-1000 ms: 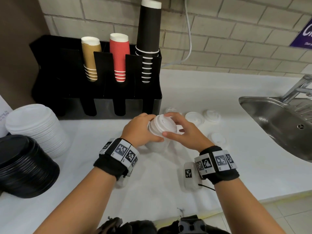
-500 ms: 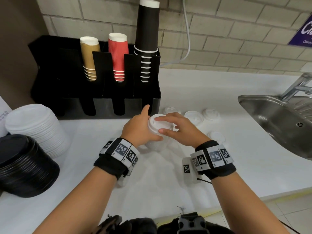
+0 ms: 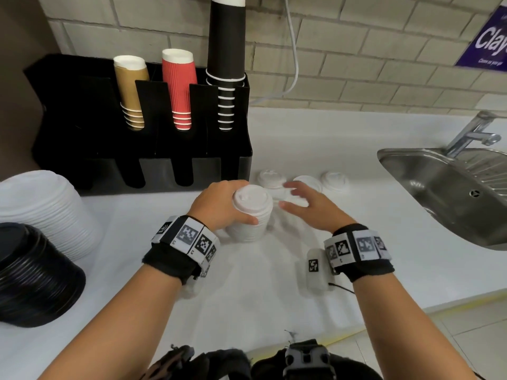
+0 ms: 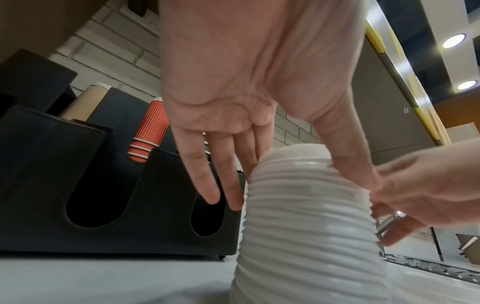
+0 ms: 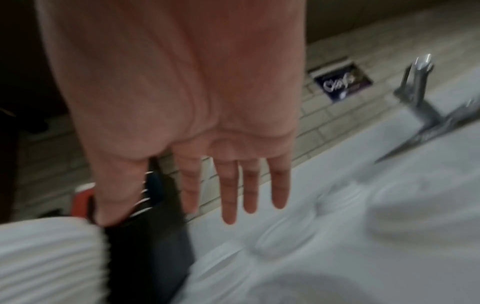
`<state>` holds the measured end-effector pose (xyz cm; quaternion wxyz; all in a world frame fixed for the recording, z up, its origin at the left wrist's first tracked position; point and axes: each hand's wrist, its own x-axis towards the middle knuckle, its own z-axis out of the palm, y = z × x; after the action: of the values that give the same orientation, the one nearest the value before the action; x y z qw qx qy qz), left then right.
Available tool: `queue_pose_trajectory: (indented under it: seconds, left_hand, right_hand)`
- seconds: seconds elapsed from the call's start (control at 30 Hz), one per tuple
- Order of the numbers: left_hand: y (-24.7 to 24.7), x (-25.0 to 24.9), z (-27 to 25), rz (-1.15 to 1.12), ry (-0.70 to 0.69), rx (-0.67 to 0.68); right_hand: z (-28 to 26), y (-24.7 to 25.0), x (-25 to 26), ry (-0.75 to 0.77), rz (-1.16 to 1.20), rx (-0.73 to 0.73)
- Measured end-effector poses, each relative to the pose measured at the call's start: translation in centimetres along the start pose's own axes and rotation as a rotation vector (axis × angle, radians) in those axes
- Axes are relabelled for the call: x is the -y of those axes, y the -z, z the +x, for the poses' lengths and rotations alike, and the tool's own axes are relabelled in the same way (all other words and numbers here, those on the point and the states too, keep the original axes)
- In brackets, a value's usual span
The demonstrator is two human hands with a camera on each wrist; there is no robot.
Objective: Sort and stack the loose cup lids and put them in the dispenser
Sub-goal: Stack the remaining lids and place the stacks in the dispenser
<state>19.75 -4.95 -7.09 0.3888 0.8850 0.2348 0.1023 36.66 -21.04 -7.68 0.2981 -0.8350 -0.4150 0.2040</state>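
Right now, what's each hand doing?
Left hand: holds the stack of white lids.
Right hand: open, holding nothing, near the loose lids.

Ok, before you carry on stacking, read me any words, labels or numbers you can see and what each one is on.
"Clay": white letters on the purple sign on the brick wall, cut off by the frame edge.
Smaller line under it on the same sign: too small to read.
Wrist bands: black-and-white square code markers only, no readable words.
Cups, dispenser and stack of white lids: no print visible.
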Motion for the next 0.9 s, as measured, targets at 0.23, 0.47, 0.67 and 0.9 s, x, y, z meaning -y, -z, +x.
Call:
queue_pose_trajectory:
  seconds: [0.23, 0.47, 0.67, 0.9]
  left_hand:
    - [-0.2, 0.1, 0.3, -0.014, 0.037, 0.001]
    - [-0.4, 0.3, 0.4, -0.061, 0.034, -0.001]
    - [-0.6, 0.5, 0.7, -0.081, 0.022, -0.016]
    - [-0.8, 0.5, 0.6, -0.092, 0.016, -0.033]
  right_hand:
    - [0.5, 3.6, -5.0, -0.582, -0.558, 0.111]
    - [0.7, 4.4, -5.0, -0.578, -0.604, 0.15]
    - [0.1, 4.2, -0.5, -0.143, -0.127, 0.028]
    - [-0.5, 0.0, 3.7, 0.259, 0.068, -0.044]
